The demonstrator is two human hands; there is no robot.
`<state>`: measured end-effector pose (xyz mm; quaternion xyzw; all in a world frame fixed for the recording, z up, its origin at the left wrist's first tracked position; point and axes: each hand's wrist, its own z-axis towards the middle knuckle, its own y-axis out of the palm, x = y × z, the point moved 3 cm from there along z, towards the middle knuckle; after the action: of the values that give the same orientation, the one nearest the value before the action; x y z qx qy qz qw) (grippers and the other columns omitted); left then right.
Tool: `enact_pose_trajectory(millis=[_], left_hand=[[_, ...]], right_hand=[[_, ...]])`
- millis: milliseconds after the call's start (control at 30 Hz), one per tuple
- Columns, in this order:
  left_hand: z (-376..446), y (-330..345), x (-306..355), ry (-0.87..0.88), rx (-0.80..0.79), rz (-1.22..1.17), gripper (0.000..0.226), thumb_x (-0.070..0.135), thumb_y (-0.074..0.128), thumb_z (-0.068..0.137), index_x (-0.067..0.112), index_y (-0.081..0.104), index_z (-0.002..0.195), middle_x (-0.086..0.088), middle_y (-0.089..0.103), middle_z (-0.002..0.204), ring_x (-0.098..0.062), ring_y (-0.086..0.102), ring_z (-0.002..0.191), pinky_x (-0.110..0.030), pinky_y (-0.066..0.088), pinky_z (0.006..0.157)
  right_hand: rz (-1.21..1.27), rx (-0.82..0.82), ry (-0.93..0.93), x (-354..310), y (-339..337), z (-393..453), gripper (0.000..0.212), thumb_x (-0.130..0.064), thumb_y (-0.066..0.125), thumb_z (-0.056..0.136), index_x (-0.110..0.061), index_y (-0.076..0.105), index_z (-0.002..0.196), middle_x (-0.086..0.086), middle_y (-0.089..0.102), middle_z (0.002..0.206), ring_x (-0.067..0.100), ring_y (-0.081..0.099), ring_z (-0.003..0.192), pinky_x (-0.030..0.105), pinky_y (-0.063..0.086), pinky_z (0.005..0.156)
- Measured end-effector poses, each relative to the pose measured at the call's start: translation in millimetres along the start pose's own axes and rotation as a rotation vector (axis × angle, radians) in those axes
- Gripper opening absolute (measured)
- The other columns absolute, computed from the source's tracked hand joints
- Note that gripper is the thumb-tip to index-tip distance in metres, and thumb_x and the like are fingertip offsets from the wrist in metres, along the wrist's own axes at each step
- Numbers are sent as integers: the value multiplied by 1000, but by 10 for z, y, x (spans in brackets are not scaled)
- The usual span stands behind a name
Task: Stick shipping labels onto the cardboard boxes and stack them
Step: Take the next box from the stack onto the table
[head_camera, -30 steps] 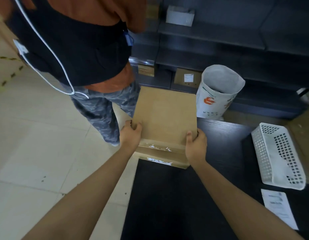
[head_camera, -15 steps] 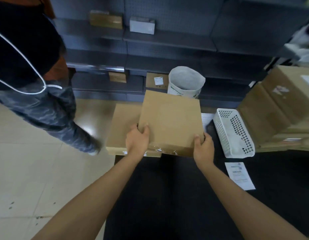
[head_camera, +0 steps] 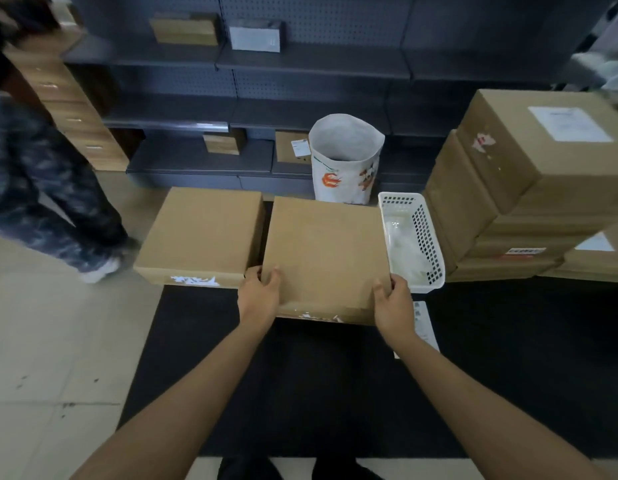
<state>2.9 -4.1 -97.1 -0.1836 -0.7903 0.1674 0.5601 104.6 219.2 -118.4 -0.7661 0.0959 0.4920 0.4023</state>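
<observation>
Looking down from the head camera, a black table (head_camera: 300, 393) fills the foreground over pale floor tiles (head_camera: 58, 341), with dark grey shelving (head_camera: 300, 64) across the back holding a few small boxes. A white paper sack (head_camera: 345, 157) stands open on the floor past the table's far edge, and a white perforated basket (head_camera: 413, 240) sits on the table beside a stack of labelled cartons (head_camera: 529, 188) at right — their far side runs out of frame. Another person's legs (head_camera: 48, 202) at left are blurred and cut off. A label sheet (head_camera: 425, 323) lies mostly hidden behind the right wrist. Centre stage, a flat cardboard box (head_camera: 324, 254) sits at the table's far edge, broad face up, long axis running away from the camera, near end with torn tape facing us. Left hand (head_camera: 259, 296) grips its near-left corner, right hand (head_camera: 392, 303) clasps the near-right corner — thumbs on top. A second box (head_camera: 200, 233) lies just beside it, left.
</observation>
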Motion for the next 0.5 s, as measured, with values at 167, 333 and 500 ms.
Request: enact_pose_trajectory(millis=[167, 333, 500], left_hand=[[-259, 123, -365, -71, 6, 1, 46, 42, 49, 96, 13, 48, 131, -3, 57, 117, -19, 56, 101, -34, 47, 84], [-343, 124, -733, -137, -66, 30, 45, 34, 47, 98, 12, 39, 137, -4, 53, 123, -17, 51, 106, -32, 44, 87], [-338, 139, -857, -101, -85, 79, 47, 38, 45, 99, 11, 38, 137, -3, 52, 124, -15, 51, 106, -30, 42, 84]], right_hand=[[-45, -106, 62, 399, -4, -161, 47, -32, 50, 98, -8, 43, 138, 7, 53, 133, 24, 50, 122, 40, 40, 105], [-81, -159, 93, 607, 150, -274, 49, -31, 52, 97, -9, 40, 139, 7, 50, 134, 22, 48, 123, 42, 40, 107], [-92, -168, 94, 659, 186, -315, 51, -33, 53, 96, -12, 39, 139, 5, 47, 135, 20, 46, 124, 43, 40, 107]])
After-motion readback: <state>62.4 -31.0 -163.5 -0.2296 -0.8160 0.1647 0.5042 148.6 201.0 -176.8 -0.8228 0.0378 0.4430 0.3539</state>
